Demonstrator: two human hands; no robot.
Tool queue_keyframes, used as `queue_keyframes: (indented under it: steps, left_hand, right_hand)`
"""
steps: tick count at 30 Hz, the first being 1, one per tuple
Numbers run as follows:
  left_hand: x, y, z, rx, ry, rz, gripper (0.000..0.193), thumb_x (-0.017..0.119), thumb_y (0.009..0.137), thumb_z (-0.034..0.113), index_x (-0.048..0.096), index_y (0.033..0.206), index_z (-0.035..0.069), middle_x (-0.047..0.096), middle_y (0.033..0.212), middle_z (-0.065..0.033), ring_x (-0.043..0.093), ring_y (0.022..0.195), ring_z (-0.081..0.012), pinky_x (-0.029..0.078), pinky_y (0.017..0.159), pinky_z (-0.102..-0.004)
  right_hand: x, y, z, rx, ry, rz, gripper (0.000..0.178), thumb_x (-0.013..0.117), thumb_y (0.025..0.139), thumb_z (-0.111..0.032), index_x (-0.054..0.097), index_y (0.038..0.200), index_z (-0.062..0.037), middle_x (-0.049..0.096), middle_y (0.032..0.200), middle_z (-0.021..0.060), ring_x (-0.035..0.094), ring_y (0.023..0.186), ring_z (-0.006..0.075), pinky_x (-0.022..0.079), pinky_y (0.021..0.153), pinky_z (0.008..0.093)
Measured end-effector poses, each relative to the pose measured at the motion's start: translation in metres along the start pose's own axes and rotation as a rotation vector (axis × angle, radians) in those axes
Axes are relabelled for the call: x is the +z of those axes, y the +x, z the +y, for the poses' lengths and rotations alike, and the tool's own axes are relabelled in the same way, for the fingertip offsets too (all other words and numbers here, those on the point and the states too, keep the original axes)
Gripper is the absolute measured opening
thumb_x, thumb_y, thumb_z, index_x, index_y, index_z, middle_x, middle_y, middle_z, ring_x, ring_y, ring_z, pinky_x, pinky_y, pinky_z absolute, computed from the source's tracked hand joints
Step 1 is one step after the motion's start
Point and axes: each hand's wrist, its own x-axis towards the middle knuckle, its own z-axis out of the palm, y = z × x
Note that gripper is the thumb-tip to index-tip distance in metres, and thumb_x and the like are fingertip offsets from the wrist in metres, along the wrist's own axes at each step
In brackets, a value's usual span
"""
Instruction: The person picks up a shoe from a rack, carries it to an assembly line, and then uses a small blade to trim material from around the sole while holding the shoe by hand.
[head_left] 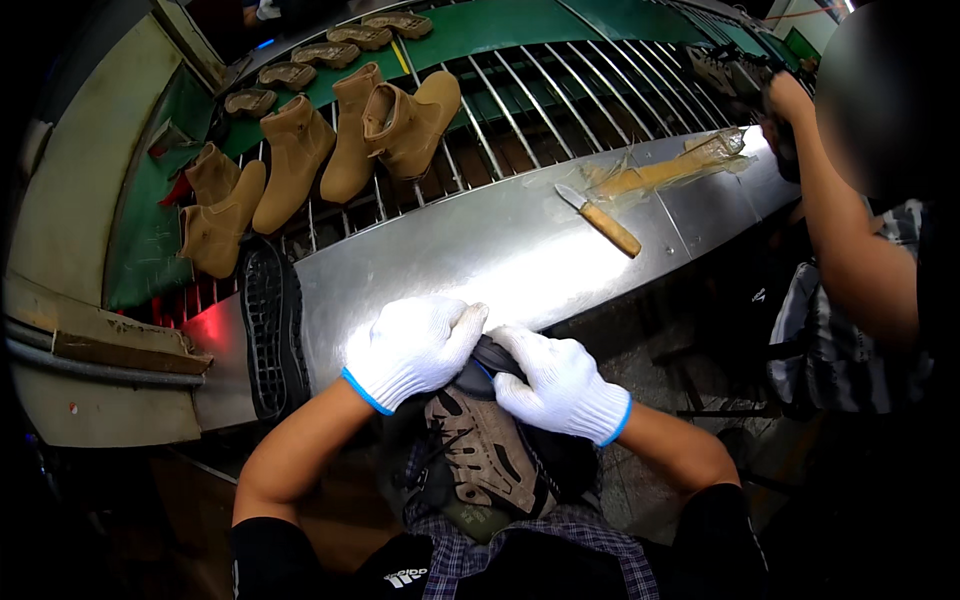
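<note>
A brown-grey shoe with black laces rests against my lap, its dark padded end toward the metal bench. My left hand, in a white knit glove with a blue cuff, is closed on the left side of that dark end. On the other side my right hand, gloved the same way, grips it with the thumb bent over. The fingertips of both hands are mostly hidden. Left of my left hand, a black shoe sole with a grid-like inner face lies at the bench's end.
A wooden-handled knife and a tan strip under clear film lie on the metal bench. Beyond are metal rollers with several tan boots and brown soles. A co-worker's arm reaches in at right near dark shoes.
</note>
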Motion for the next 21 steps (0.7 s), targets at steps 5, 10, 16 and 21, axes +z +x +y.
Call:
queue_keyframes:
  steps: [5,10,16,21]
  left_hand:
    - [0.003,-0.001,0.000,0.035,-0.006,0.058,0.044,0.055,0.107,0.033,0.075,0.080,0.005,0.070,0.077,-0.0196,0.070,0.074,-0.0402,0.055,0.069,-0.0463]
    - [0.043,-0.015,-0.034,-0.190,-0.858,0.371,0.032,0.058,0.108,0.028,0.072,0.096,0.002,0.073,0.084,-0.0130,0.071,0.078,-0.0251,0.058,0.078,-0.0367]
    - [0.043,-0.026,-0.050,-0.373,-1.384,0.278,0.027,0.066,0.098,0.011,0.066,0.123,0.001,0.072,0.107,-0.0116,0.069,0.097,-0.0173,0.057,0.086,-0.0301]
    - [0.010,-0.038,-0.016,-0.192,-1.711,0.355,0.032,0.055,0.099,0.004,0.060,0.131,0.000,0.068,0.116,-0.0128,0.068,0.107,-0.0225,0.057,0.101,-0.0367]
  right_hand:
    - [-0.022,-0.016,-0.028,-0.037,-0.176,-0.185,0.070,0.069,0.088,-0.022,0.046,0.149,0.0028,0.066,0.098,0.0208,0.072,0.071,0.0326,0.062,0.061,0.0409]
    - [-0.016,-0.049,-0.027,-0.188,-0.163,-0.096,0.078,0.076,0.091,-0.035,0.046,0.156,-0.0033,0.060,0.127,0.0277,0.075,0.084,0.0356,0.064,0.069,0.0414]
    - [-0.019,0.003,-0.036,-0.055,-0.160,-0.247,0.085,0.071,0.095,-0.064,0.045,0.159,-0.0139,0.068,0.128,0.0252,0.075,0.103,0.0451,0.062,0.089,0.0482]
    - [-0.032,0.048,-0.054,-0.068,0.047,-0.224,0.104,0.078,0.089,-0.055,0.026,0.163,-0.0037,0.070,0.127,0.0332,0.073,0.116,0.0461,0.058,0.101,0.0467]
